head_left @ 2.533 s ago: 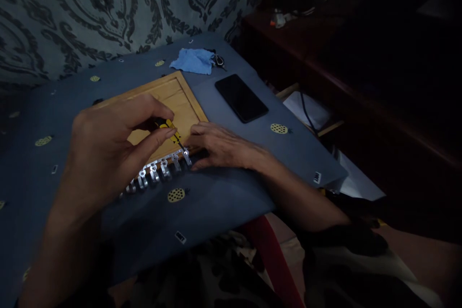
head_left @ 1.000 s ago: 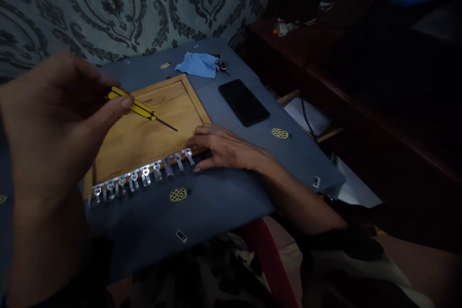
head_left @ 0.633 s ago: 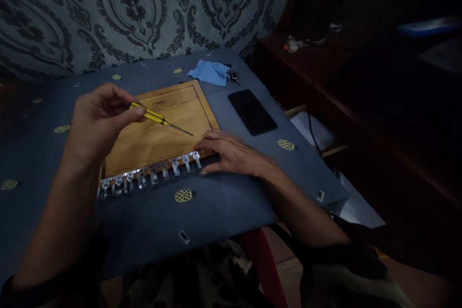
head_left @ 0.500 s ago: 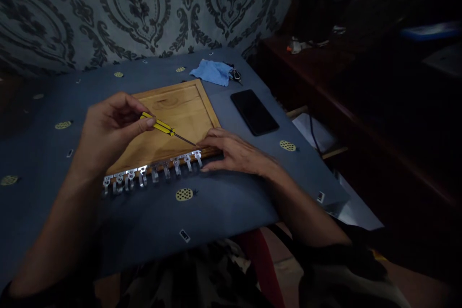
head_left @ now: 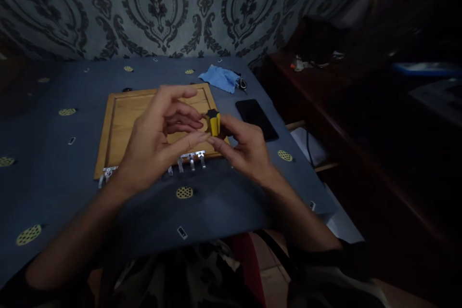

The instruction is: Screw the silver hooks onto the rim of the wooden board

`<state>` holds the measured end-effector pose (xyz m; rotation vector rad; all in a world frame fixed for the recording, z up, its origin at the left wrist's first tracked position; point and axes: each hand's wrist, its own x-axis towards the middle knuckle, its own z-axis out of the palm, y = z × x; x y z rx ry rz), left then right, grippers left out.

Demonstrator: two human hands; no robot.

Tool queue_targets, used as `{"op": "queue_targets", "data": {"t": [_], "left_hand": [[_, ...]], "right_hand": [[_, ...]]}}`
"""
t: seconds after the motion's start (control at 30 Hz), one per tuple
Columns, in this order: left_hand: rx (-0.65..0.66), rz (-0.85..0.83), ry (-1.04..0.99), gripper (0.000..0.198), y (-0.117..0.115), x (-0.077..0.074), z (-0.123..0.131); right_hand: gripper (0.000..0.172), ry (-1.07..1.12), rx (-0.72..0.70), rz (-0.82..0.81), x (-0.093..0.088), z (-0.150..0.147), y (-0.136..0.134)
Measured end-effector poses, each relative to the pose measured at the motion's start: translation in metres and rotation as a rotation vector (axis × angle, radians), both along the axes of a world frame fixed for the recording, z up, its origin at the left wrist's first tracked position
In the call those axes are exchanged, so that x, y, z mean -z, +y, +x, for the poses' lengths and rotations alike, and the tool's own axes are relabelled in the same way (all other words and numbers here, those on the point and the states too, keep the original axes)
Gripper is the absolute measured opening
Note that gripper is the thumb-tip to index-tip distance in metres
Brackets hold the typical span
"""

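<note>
A yellow and black screwdriver (head_left: 214,124) is held up over the wooden board, its handle end turned toward me and its shaft hidden. My right hand (head_left: 247,147) has its thumb and fingers closed on the handle. My left hand (head_left: 159,139) is just left of it, fingers curved and spread from the thumb, the thumb tip close to the right thumb. Below them lies the framed wooden board (head_left: 103,142). Several small metal clips (head_left: 191,160) line its near edge, partly hidden behind my left hand and wrist.
A black phone (head_left: 258,118) lies right of the board, with a blue cloth (head_left: 220,78) and a dark metal-looking object (head_left: 243,85) behind it. Patterned blue cloth (head_left: 184,216) covers the table. To the right stands a dark wooden piece of furniture (head_left: 325,106) with an open drawer.
The screwdriver has passed from my left hand to my right and now points away from me. My right hand has lifted off the board's near edge. The view has shifted slightly.
</note>
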<state>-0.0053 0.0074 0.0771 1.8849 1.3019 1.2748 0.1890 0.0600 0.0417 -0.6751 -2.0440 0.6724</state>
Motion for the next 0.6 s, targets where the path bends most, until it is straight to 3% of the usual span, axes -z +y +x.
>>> {"op": "queue_targets", "data": {"t": [0.03, 0.1, 0.23, 0.6], "left_hand": [[0.029, -0.018, 0.015, 0.053, 0.000, 0.007, -0.002], [0.046, -0.078, 0.262, 0.056, -0.001, 0.023, -0.004], [0.034, -0.026, 0.647, 0.059, -0.008, 0.045, 0.002], [-0.017, -0.039, 0.744, 0.060, -0.009, 0.057, 0.011]], "right_hand": [[0.019, 0.024, 0.043, -0.033, 0.002, 0.001, -0.001], [0.022, 0.097, 0.101, -0.116, 0.007, 0.001, -0.004], [0.027, 0.229, 0.128, -0.223, 0.019, -0.003, -0.010], [0.025, 0.248, 0.069, -0.291, 0.034, -0.006, -0.012]]}}
